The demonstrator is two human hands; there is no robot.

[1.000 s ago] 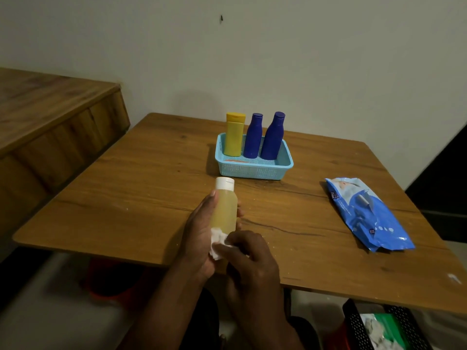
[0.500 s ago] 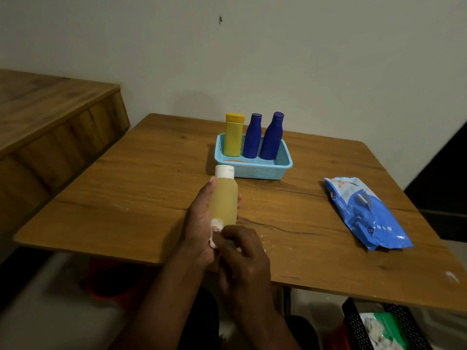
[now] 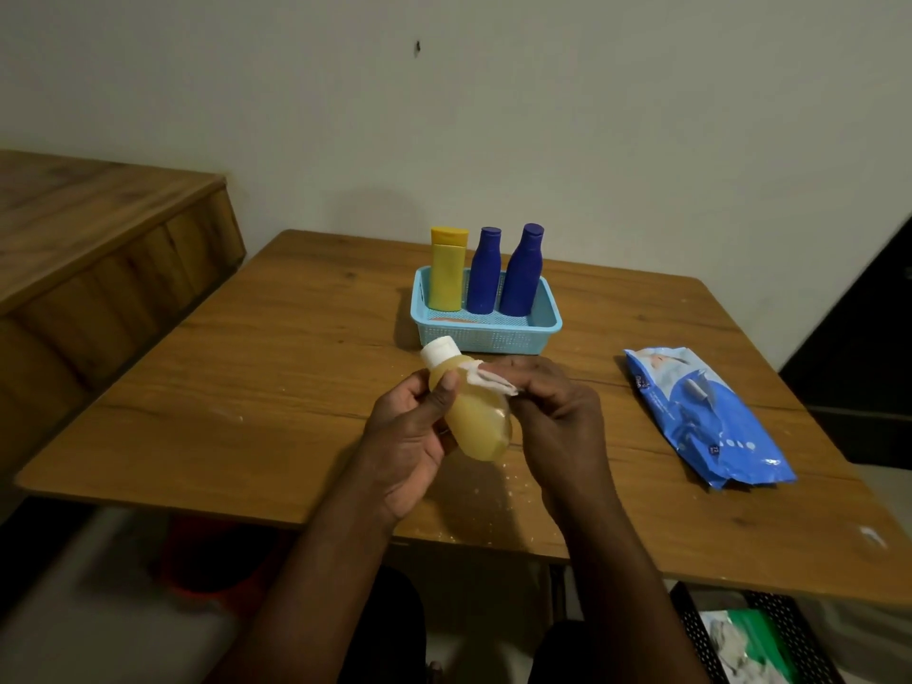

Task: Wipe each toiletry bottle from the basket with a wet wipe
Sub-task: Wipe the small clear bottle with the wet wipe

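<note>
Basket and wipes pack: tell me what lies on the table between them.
Nothing: in the head view only bare table lies between the basket and the wipes pack.

Both forearms bare, come in from bottom of frame, converge over the surface point(image 3: 247, 387) near its front edge. Left hand point(image 3: 409, 436): palm partly up, fingers curled under the amber bottle point(image 3: 474, 412), thumb on top near the neck, bottle tilted w/ cap up-left. Right hand point(image 3: 552, 417): back of hand to cam, fingers bent, pinching the white wipe point(image 3: 488, 380) against bottle's upper side. Hands close together, either side of bottle.
</note>
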